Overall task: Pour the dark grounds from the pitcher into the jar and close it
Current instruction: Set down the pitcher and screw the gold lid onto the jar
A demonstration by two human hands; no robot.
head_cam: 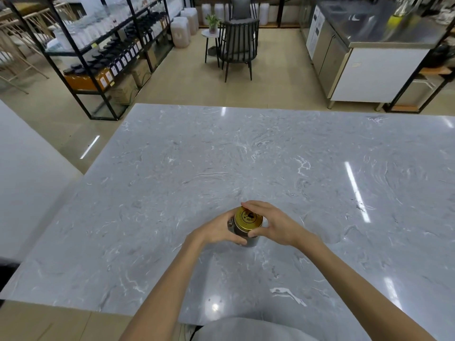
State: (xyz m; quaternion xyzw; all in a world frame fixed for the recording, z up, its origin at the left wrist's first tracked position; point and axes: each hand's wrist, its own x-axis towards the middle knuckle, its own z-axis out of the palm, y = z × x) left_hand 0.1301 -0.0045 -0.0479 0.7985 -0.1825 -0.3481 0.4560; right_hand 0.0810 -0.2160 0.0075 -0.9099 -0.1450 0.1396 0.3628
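Note:
A glass jar with dark grounds inside stands upright on the grey marble table, near its middle front. A gold lid with a dark emblem sits on the jar's mouth. My left hand wraps around the jar's left side. My right hand grips the lid's rim, with fingers over its far edge and the thumb at its near edge. No pitcher is in view.
A black shelf rack with jars and bottles stands on the floor at the back left. A dark chair and a small round table are behind the marble table. A steel counter is at the back right.

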